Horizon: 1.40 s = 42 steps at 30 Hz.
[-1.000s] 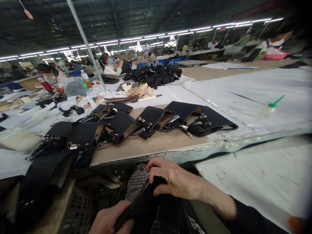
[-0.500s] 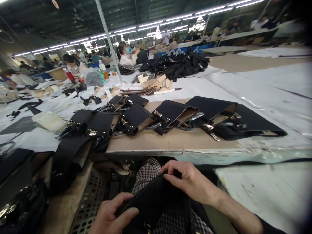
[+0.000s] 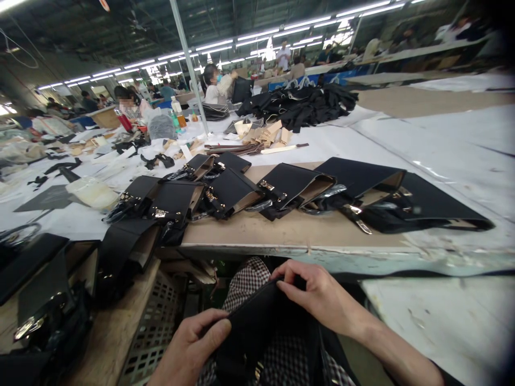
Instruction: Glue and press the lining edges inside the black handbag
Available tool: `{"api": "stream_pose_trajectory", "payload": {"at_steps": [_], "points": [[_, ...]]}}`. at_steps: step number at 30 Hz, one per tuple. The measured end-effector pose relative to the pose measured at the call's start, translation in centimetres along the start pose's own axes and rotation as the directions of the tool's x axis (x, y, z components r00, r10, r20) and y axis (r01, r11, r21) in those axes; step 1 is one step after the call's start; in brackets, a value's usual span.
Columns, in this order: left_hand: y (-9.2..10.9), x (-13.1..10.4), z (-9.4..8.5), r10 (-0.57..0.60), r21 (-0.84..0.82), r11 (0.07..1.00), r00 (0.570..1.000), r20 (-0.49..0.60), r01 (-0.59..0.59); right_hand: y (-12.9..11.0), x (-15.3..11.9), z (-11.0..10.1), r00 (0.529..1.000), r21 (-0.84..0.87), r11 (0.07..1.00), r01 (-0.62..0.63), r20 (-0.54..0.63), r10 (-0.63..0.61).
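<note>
A black bag (image 3: 257, 321) with gold-coloured metal parts near its bottom lies over my lap, on checked cloth. My left hand (image 3: 193, 343) pinches its upper edge at the left, thumb on the near side. Farther along the same edge, my right hand (image 3: 309, 289) grips the black material between thumb and fingers. On the table ahead is a row of similar black bags (image 3: 298, 182) with gold clasps and tan insides, some overlapping.
More black bags (image 3: 124, 246) rest on a wooden surface at the left, beside a perforated crate (image 3: 156, 311). The table's front edge (image 3: 281, 252) runs above my hands. Black material (image 3: 301, 104) is heaped farther back, near a seated person (image 3: 217, 88).
The view has shifted slightly, so the table and bags appear a little farther right. Both hands still hold the bag's edge, and more of its gold metal part shows below.
</note>
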<state>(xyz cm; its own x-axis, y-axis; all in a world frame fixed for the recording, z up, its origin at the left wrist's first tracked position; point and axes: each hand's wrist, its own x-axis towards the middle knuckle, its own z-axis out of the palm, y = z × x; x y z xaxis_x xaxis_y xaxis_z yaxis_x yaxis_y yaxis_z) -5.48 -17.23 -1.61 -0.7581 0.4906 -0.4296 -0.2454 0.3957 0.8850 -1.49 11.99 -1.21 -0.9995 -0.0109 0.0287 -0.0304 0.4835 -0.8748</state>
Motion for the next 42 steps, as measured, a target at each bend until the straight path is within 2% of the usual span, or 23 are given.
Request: {"api": "stream_pose_trajectory", "payload": {"at_steps": [5, 11, 14, 17, 19, 21, 24, 29, 32, 36, 39, 42], "points": [[-0.1, 0.1, 0.3, -0.101, -0.181, 0.977, 0.993, 0.055, 0.109, 0.0, 0.2, 0.1, 1.000, -0.004, 1.000, 0.004, 0.023, -0.004], [-0.9, 0.3, 0.7, -0.124, -0.162, 0.979, 0.992, 0.023, 0.126, -0.2, 0.1, 0.2, 0.999, 0.016, 1.000, 0.000, 0.032, -0.001], [-1.6, 0.3, 1.2, -0.079, -0.055, 0.996, 0.995, -0.053, 0.076, -0.2, 0.1, 0.2, 0.999, 0.035, 0.999, -0.017, 0.028, 0.016], [-2.1, 0.5, 1.6, 0.014, 0.156, 0.988, 0.988, -0.154, 0.010, -0.3, 0.3, 0.2, 0.999, 0.047, 0.998, -0.032, 0.035, 0.031], [-2.0, 0.8, 1.5, 0.064, 0.265, 0.964, 0.984, -0.167, -0.018, -0.3, 0.4, 0.2, 0.999, 0.039, 0.998, -0.039, 0.037, 0.037], [-1.3, 1.2, 1.2, 0.078, 0.326, 0.945, 0.991, -0.108, -0.039, -0.3, 0.5, 0.2, 0.999, 0.023, 0.999, -0.046, 0.024, 0.045], [0.5, 2.0, 0.7, 0.063, 0.415, 0.906, 0.996, 0.055, -0.080, -0.3, 0.6, 0.2, 0.998, 0.004, 0.998, -0.062, 0.005, 0.062], [2.9, 3.3, 0.8, 0.067, 0.451, 0.876, 0.970, 0.232, -0.169, -0.2, 0.5, 0.2, 0.997, 0.014, 0.997, -0.074, -0.017, 0.075], [2.9, 4.0, 1.3, 0.103, 0.504, 0.838, 0.968, 0.228, -0.208, 0.0, 0.4, 0.2, 0.997, 0.009, 0.997, -0.075, -0.015, 0.075], [2.9, 4.4, 1.9, 0.096, 0.583, 0.793, 0.982, 0.164, -0.175, 0.2, 0.4, 0.2, 0.996, -0.036, 0.996, -0.085, -0.024, 0.084], [3.9, 4.7, 2.4, 0.104, 0.587, 0.792, 0.985, 0.141, -0.168, 0.2, 0.4, 0.2, 0.995, -0.070, 0.993, -0.090, -0.037, 0.088], [5.0, 5.3, 3.0, 0.177, 0.545, 0.800, 0.967, 0.182, -0.249, 0.1, 0.3, 0.3, 0.995, -0.067, 0.994, -0.090, -0.048, 0.087]]}}
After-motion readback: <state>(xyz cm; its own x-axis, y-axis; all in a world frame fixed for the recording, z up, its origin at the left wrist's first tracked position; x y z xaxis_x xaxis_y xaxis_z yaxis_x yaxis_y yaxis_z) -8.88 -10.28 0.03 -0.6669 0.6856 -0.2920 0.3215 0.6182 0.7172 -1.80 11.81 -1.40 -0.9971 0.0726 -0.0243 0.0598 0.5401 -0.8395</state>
